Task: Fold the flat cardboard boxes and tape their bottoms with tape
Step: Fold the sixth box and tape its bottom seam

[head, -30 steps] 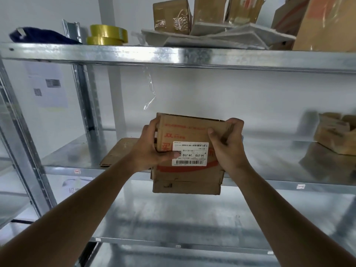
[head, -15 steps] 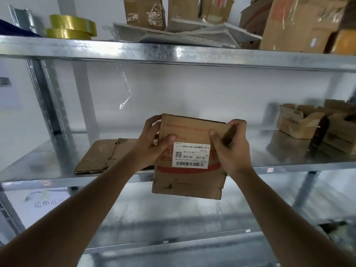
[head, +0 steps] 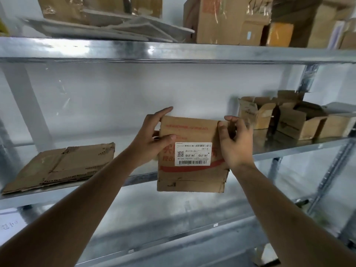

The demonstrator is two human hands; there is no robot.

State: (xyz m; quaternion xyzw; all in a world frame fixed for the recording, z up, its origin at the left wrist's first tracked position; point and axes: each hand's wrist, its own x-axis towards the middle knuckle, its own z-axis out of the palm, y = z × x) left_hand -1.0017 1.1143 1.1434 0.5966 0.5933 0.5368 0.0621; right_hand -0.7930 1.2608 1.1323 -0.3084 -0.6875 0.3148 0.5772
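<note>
A flat cardboard box (head: pixel 192 155) is held upright before the middle shelf (head: pixel 289 151), gripped at its edges by the left hand (head: pixel 152 139) and right hand (head: pixel 236 143). Flattened cardboard (head: pixel 61 166) lies leftward; open boxes (head: pixel 285 116) stand rightward.

Between the fingers, the box (head: pixel 192 151) is matt brown cardboard, creased, with a smooth white paper label (head: pixel 193 154). The shelf (head: pixel 173 53) is shiny galvanized metal. The flat cardboard (head: pixel 61 166) left of the fingers has rough, torn edges.
</note>
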